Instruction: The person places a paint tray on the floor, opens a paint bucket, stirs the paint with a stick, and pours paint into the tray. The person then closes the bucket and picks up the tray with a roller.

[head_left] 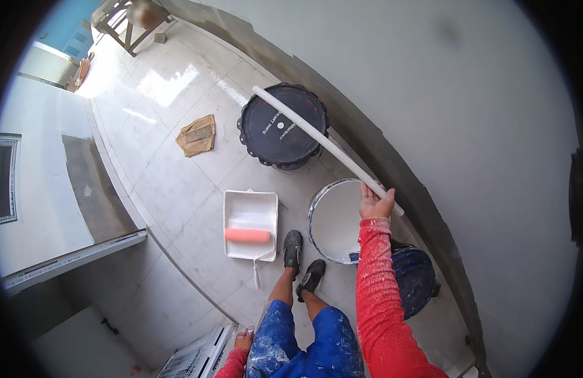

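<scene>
My right hand grips a long white pipe, which slants up-left over an open bucket of white paint to a bucket with a black scalloped lid. My left hand is low, beside stacked white frames; whether it holds anything is unclear. A white paint tray lies before my feet, with a salmon roller across it. A dark blue container is partly hidden under my right arm.
A crumpled brown paper piece lies on the tiled floor. A grey-based wall runs along the right; a wall with a window and ledge is at left. A wooden stand is at the far end.
</scene>
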A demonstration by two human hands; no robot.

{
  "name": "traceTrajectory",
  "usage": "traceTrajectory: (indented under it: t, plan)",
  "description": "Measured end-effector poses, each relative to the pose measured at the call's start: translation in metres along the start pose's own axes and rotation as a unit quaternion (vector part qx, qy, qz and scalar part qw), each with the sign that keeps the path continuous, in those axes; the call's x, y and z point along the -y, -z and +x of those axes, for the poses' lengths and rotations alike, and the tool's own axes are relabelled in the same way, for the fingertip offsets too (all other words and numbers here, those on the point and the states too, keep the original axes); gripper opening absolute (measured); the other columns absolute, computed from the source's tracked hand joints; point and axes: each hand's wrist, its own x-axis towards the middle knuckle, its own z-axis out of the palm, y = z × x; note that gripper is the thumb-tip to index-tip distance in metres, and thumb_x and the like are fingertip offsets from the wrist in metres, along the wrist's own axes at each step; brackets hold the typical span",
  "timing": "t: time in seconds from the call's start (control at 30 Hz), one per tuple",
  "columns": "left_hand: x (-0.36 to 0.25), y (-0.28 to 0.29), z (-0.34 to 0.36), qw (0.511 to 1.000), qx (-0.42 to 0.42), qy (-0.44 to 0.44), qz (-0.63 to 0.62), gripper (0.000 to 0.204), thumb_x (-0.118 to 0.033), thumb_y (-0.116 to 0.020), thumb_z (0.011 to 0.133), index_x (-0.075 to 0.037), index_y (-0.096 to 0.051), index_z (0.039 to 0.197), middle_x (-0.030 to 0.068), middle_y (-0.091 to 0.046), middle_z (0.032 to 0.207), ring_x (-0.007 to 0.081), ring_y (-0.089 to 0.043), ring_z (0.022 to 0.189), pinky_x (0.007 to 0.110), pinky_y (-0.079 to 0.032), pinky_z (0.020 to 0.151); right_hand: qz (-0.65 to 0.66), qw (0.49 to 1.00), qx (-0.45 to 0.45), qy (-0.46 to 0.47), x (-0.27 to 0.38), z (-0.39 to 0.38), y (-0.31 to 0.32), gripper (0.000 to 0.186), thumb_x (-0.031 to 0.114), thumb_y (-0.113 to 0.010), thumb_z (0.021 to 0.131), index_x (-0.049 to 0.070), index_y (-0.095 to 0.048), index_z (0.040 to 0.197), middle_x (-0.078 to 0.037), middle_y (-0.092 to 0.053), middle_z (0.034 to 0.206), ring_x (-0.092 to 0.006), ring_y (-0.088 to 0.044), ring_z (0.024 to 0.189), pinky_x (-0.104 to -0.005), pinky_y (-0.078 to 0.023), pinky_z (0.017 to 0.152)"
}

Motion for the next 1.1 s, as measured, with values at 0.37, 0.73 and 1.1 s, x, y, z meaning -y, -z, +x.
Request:
traceTrajectory:
  t: [0.37,0.73,1.1]
  plan:
    - [-0.02,0.036,0.03,0.974,0.055,0.156,-0.152,0.046,-0.039,-0.048,0.097,-0.006,-0.054,0.128,0.0198,-0.069,0.096,0.0276,-0.068,0.078,0.037,-0.054,0.07,0.015,0.997,-0.064,-0.047,-0.123,0.06,-0.009,0.065,0.046,-0.045,0.097,-0.008,-0.03,0.131,-0.023,-0.049,0.123,-0.037,-0.052,0.119,-0.0505,-0.044,0.102]
    - [-0.087,0.026,0.109,0.995,0.084,0.034,0.046,0.044,-0.035,-0.049,0.097,-0.004,-0.056,0.127,0.016,-0.071,0.091,0.0224,-0.068,0.077,0.034,-0.053,0.068,-0.474,0.869,0.074,-0.119,-0.003,-0.019,0.12,0.043,0.034,-0.062,0.092,0.005,-0.051,0.122,-0.011,-0.061,0.107,-0.022,-0.064,0.093,-0.0341,-0.052,0.078]
    - [-0.261,-0.148,0.218,0.957,0.186,0.034,-0.218,0.077,-0.067,-0.033,0.091,-0.012,-0.035,0.146,0.0174,-0.046,0.141,0.0318,-0.054,0.116,0.048,-0.044,0.097,-0.575,0.789,-0.063,-0.208,0.078,-0.054,0.329,0.058,0.047,-0.056,0.091,0.006,-0.046,0.13,-0.014,-0.059,0.118,-0.0235,-0.062,0.099,-0.0384,-0.05,0.079]
